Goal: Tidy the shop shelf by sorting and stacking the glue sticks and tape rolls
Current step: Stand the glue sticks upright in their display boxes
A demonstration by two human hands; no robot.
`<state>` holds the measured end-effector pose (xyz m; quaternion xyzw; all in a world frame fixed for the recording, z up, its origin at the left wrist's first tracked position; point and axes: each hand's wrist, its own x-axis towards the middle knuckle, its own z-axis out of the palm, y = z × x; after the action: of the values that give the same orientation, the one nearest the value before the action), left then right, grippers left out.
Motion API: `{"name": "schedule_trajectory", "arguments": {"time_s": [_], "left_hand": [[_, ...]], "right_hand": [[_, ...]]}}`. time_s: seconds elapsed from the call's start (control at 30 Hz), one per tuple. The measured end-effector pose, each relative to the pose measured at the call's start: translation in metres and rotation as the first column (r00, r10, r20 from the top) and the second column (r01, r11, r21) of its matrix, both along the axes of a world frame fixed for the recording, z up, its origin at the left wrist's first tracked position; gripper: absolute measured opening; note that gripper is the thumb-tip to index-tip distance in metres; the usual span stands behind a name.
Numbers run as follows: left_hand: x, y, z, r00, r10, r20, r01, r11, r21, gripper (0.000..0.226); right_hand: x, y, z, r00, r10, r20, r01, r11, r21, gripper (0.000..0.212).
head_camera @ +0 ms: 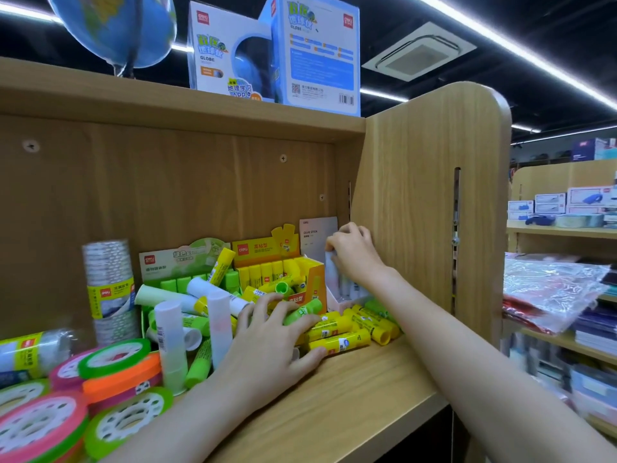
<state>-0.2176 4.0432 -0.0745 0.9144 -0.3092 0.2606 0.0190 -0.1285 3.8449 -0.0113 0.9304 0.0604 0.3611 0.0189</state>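
Observation:
Loose glue sticks lie heaped on the wooden shelf (350, 396): yellow ones (337, 344), green ones (200, 362) and pale white ones (172, 342). My left hand (267, 342) rests on the heap with fingers curled over a green glue stick (305, 310). My right hand (354, 253) holds a pale white glue stick (330, 269) upright over the white display box (337, 302) at the back right. An orange box (300, 279) of yellow sticks and a green box (173, 265) stand behind the heap. Coloured tape rolls (120, 372) are stacked at the front left.
A wrapped column of clear tape rolls (108, 279) stands at the left, another (30, 352) lies on its side. The shelf's side panel (427, 208) closes the right. Globe boxes (277, 55) and a globe (113, 28) sit on top. Other shelves (567, 295) stand beyond.

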Motion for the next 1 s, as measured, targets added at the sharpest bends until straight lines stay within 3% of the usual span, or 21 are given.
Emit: {"name": "schedule_trajectory", "arguments": {"time_s": [0.17, 0.3, 0.4, 0.5, 0.6, 0.67, 0.77, 0.9, 1.0], "left_hand": [[0.0, 0.001, -0.001, 1.0, 0.023, -0.001, -0.023, 1.0, 0.016, 0.092], [0.0, 0.002, 0.0, 1.0, 0.012, -0.003, -0.012, 0.999, 0.029, 0.094], [-0.002, 0.002, 0.0, 1.0, 0.0, 0.007, 0.0, 0.998, 0.058, 0.096], [-0.004, 0.001, 0.002, 1.0, -0.01, 0.007, 0.009, 0.997, 0.082, 0.098], [-0.005, -0.001, 0.002, 1.0, -0.012, 0.014, 0.011, 0.995, 0.099, 0.096], [-0.007, 0.0, 0.004, 0.999, -0.019, 0.039, 0.016, 0.996, 0.086, 0.082], [-0.014, 0.004, 0.003, 0.971, -0.058, 0.233, 0.039, 0.996, 0.083, 0.055], [-0.017, 0.007, -0.001, 0.933, -0.07, 0.352, 0.011, 0.986, 0.168, 0.041], [-0.025, 0.008, -0.001, 0.921, -0.049, 0.386, -0.02, 0.985, 0.173, 0.043]], "right_hand": [[0.004, -0.002, -0.001, 0.996, -0.062, -0.071, 0.061, 0.998, -0.024, 0.036], [-0.009, -0.003, 0.008, 0.954, -0.086, -0.286, 0.087, 0.996, -0.009, 0.059], [-0.024, 0.002, 0.009, 0.947, 0.013, -0.321, 0.021, 0.995, 0.101, 0.066], [-0.049, 0.014, 0.015, 0.961, 0.226, -0.157, -0.21, 0.971, 0.112, 0.048], [-0.073, 0.029, 0.026, 0.906, 0.415, -0.078, -0.398, 0.902, 0.168, 0.027], [-0.082, 0.034, 0.028, 0.897, 0.424, -0.124, -0.396, 0.896, 0.2, 0.025], [-0.097, 0.041, 0.024, 0.903, 0.384, -0.194, -0.322, 0.902, 0.287, 0.027], [-0.122, 0.047, -0.01, 0.877, 0.421, -0.231, -0.289, 0.846, 0.448, 0.031], [-0.136, 0.044, -0.046, 0.881, 0.387, -0.273, -0.256, 0.874, 0.413, 0.031]]}}
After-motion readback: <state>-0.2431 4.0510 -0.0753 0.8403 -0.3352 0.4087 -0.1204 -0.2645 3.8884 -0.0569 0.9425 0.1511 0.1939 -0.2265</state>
